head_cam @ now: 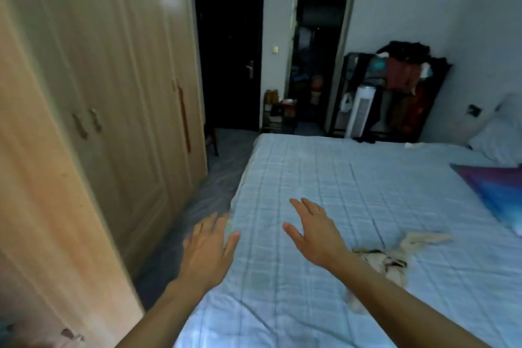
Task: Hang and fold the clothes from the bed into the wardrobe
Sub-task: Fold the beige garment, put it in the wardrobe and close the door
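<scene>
Both hands empty — left hand [207,246] and right hand [313,230] hover with fingers spread over the pale blue checked bed [324,183]. One crumpled cream patterned garment [384,258] remains there, just beside the right forearm. Beige wooden wardrobe [107,99] doors closed — task apparently nearly finished.

The wardrobe [113,93] doors look like pale wood, smooth and faintly glossy — a light patch shines near the top. The bedcover [353,192] is matt blue cloth, quilted and creased; the cream garment [372,256] on it is soft, crumpled fabric.
</scene>
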{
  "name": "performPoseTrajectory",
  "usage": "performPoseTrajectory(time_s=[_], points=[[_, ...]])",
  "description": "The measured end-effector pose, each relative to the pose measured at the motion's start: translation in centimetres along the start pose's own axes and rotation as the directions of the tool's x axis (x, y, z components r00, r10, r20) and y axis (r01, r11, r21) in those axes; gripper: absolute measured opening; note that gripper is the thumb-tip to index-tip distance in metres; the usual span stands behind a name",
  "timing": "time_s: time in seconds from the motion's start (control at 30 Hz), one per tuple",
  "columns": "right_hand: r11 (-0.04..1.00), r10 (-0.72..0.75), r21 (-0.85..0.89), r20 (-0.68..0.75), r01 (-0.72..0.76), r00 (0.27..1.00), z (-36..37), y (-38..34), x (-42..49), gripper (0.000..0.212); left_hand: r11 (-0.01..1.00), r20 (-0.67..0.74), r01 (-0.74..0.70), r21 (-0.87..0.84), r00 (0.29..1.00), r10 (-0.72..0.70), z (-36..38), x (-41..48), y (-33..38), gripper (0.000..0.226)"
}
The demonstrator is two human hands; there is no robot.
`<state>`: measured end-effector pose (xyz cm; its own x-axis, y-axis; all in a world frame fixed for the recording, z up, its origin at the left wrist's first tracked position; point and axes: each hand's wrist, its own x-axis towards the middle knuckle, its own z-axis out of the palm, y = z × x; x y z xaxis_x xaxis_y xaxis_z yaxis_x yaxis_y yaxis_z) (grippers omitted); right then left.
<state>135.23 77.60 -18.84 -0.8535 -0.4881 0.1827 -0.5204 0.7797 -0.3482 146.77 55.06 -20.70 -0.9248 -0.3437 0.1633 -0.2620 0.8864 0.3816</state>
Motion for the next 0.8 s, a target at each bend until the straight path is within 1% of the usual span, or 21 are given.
performPoseTrajectory(time_s=[0.23, 0.4, 0.6, 0.8], points=[[0.987, 0.162, 0.033, -0.071, -0.16, 0.984, -5.4, 16.4, -4.4, 0.066, 0.989, 0.111, -0.148, -0.01, 0.983, 0.148, 7.4, 2.6, 15.8, 0.061], [0.945, 0.325, 0.078, -0.096, -0.319, 0.941, -8.1, 25.8, -9.3, 0.065, 0.964, 0.211, -0.261, -0.044, 0.941, 0.264, 12.3, 3.8, 24.7, 0.061], [0.876, 0.483, 0.106, -0.154, -0.471, 0.862, -9.4, 33.3, -13.5, 0.065, 0.92, 0.31, -0.387, -0.055, 0.87, 0.384, 17.7, 6.4, 31.8, 0.063], [0.795, 0.606, 0.077, -0.113, -0.601, 0.787, -9.2, 38.4, -14.3, 0.066, 0.886, 0.391, -0.453, -0.094, 0.802, 0.452, 23.3, 9.8, 36.3, 0.06]])
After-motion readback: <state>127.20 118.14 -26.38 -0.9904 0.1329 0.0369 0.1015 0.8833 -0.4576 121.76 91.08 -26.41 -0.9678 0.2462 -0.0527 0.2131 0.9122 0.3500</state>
